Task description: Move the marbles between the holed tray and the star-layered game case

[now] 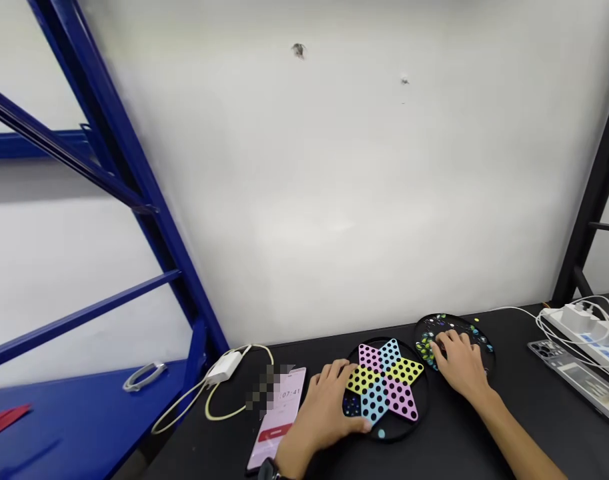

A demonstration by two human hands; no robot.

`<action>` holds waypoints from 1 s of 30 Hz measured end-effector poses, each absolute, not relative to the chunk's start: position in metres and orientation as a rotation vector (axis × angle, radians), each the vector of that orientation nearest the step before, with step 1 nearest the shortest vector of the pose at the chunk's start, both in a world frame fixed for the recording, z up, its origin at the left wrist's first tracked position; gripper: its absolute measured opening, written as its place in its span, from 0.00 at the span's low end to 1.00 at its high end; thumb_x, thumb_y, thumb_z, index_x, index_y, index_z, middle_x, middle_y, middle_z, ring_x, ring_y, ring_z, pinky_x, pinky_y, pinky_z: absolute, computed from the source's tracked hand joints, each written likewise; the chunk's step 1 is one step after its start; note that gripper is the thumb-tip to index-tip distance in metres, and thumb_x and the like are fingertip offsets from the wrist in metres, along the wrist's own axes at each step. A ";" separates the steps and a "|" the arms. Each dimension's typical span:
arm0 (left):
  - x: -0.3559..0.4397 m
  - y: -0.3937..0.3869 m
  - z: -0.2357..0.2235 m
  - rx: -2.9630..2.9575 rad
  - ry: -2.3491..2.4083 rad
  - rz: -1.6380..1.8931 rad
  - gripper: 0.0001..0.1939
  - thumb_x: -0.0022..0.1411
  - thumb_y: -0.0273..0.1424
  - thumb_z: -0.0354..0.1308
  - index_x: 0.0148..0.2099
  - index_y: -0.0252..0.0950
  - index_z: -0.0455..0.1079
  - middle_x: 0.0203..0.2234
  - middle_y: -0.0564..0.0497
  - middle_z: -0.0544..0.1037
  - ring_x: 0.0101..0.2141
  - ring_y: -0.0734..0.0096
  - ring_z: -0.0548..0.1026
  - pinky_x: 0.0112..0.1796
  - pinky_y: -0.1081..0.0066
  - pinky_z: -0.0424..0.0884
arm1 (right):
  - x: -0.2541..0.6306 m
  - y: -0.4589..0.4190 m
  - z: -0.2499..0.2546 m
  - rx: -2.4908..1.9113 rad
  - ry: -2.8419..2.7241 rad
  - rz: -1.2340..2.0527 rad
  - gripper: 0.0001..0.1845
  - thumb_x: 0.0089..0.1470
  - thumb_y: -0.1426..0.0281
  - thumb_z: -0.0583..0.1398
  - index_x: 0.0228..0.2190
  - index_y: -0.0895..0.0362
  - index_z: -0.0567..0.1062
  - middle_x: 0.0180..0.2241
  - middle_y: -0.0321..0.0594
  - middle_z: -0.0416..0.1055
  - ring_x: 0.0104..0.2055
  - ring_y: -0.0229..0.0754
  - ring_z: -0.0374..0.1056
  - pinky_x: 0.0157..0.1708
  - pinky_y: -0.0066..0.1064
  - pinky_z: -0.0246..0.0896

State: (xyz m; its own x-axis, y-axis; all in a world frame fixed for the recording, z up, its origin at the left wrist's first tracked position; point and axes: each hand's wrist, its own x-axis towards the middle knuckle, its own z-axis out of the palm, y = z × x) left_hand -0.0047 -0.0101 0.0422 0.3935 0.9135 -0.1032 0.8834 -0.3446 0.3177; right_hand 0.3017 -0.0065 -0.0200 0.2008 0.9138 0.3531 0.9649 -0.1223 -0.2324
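A round black game board [413, 415] with a pink, blue and yellow star full of holes lies on the black table. My left hand [329, 408] rests on the board's left rim, fingers curled over its edge. Behind it to the right stands a black round tray [487, 353] holding several small coloured marbles [425, 346]. My right hand [461, 360] lies in that tray, fingers spread down among the marbles; whether it holds one is hidden. A single pale blue marble [381, 434] sits at the board's front edge.
A phone [280, 417] with a lit screen lies left of the board, beside a white charger [225, 365] and yellow cable. A white power strip [587, 325] with cables and a clear phone case [574, 370] sit at the right. Blue shelving [134, 200] stands left, a white wall behind.
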 end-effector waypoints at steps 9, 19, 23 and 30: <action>-0.012 -0.006 0.042 2.315 1.748 0.055 0.29 0.57 0.48 0.56 0.56 0.38 0.67 0.52 0.43 0.71 0.53 0.50 0.70 0.50 0.58 0.65 | 0.233 -0.034 -0.014 -1.652 -2.020 0.107 0.12 0.59 0.58 0.56 0.41 0.49 0.73 0.45 0.42 0.70 0.47 0.50 0.64 0.47 0.43 0.55; 0.016 -0.006 0.018 2.502 1.996 -0.053 0.23 0.72 0.32 0.34 0.55 0.29 0.67 0.44 0.37 0.74 0.38 0.52 0.79 0.36 0.60 0.71 | 0.221 -0.043 -0.012 -1.642 -2.003 0.100 0.08 0.57 0.61 0.58 0.33 0.53 0.69 0.39 0.41 0.68 0.41 0.47 0.64 0.42 0.40 0.55; 0.016 -0.006 0.014 2.600 1.865 -0.116 0.22 0.70 0.25 0.36 0.52 0.33 0.72 0.43 0.39 0.77 0.40 0.52 0.78 0.37 0.60 0.71 | 0.220 -0.043 -0.014 -1.645 -2.002 0.088 0.08 0.57 0.62 0.58 0.33 0.53 0.68 0.39 0.40 0.68 0.41 0.47 0.64 0.41 0.39 0.54; 0.010 -0.004 0.011 2.575 1.849 -0.022 0.19 0.71 0.30 0.42 0.47 0.35 0.76 0.36 0.40 0.79 0.38 0.55 0.78 0.37 0.63 0.69 | 0.222 -0.042 -0.016 -1.643 -1.995 0.075 0.08 0.58 0.62 0.57 0.31 0.53 0.67 0.37 0.39 0.67 0.39 0.45 0.64 0.40 0.38 0.54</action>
